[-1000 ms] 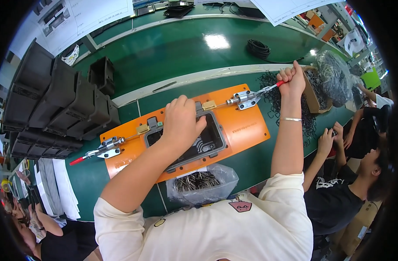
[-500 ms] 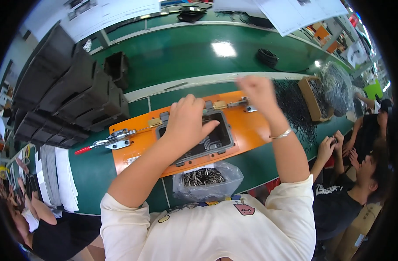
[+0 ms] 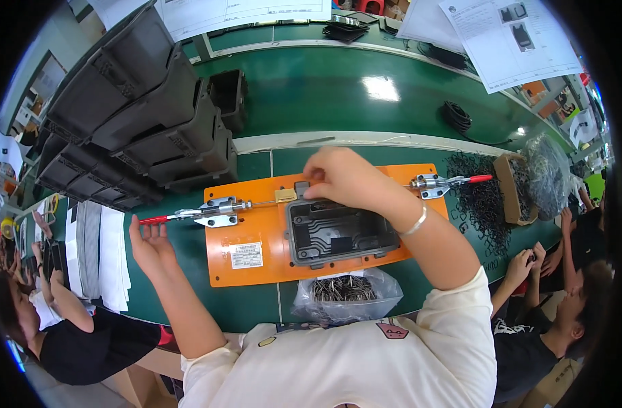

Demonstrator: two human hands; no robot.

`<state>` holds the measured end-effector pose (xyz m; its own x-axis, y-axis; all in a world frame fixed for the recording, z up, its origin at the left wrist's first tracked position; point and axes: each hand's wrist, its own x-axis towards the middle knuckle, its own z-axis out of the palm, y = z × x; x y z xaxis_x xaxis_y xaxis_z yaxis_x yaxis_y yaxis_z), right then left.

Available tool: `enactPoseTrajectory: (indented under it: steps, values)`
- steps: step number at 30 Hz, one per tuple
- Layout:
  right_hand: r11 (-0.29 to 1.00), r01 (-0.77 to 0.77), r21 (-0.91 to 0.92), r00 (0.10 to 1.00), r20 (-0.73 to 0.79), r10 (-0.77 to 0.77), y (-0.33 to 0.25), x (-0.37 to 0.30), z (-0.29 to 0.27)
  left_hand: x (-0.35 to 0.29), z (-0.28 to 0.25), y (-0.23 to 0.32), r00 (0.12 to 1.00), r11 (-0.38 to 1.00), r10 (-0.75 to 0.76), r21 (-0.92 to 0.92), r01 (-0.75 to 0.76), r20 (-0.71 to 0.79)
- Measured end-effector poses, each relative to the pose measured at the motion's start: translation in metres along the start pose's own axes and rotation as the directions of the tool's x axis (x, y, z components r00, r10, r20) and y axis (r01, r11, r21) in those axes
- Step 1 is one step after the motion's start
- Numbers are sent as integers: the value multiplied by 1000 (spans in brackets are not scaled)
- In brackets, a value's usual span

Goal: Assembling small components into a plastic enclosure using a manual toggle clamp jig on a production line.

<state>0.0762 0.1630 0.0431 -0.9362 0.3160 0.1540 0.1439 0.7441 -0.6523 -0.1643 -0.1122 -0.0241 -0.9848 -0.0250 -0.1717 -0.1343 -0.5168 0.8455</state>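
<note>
My left hand (image 3: pixel 150 243), palm up with loosely curled, parted fingers, reaches the outer end of a red-handled silver metal toggle clamp (image 3: pixel 219 212) at the left edge of an orange rectangular plate (image 3: pixel 246 231); I see no closed grip, and cannot tell whether the thumb side touches the handle. My right hand (image 3: pixel 338 175) arches over the far edge of a dark grey rectangular plastic housing (image 3: pixel 345 234), thumb and fingers bent and slightly parted at a small grey tab (image 3: pixel 301 189) by its far left corner; I cannot tell whether they hold it.

The housing lies open side up on the plate, between its near and far edges. A small brass-coloured block (image 3: pixel 284 196) sits beside the tab, in line with the clamp's rod. At the plate's far right corner I have a second red-handled silver metal toggle clamp (image 3: pixel 433 185).

Toward the near edge of the green bench (image 3: pixel 256 309), a clear plastic bag (image 3: pixel 386 299) holds thin dark metal pins (image 3: pixel 345 288). Right of the plate spreads a heap of small black clips (image 3: pixel 476 211), with an open brown cardboard box (image 3: pixel 507 187) beside it. Stacked dark grey plastic bins (image 3: pixel 168 136) rise at the left.
</note>
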Motion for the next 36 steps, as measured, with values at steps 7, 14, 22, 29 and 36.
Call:
enactPoseTrajectory:
  steps: [7,14,22,29,36]
  values:
    - [976,-201,-86,912,348,218,-14,32,-2,15,5,4,993,975,-43,-211,66,113]
    - [915,-402,25,837,415,356,-14,41,-4,-13,38,27,938,966,217,-200,-166,271]
    - [890,-447,88,853,341,395,-7,37,5,-38,70,24,760,912,393,-112,-395,518]
    - [879,-473,62,844,318,432,-8,38,7,-89,95,-3,483,735,208,190,-651,851]
    - [914,-400,70,885,288,366,-5,33,6,-105,100,-23,178,286,125,136,-948,976]
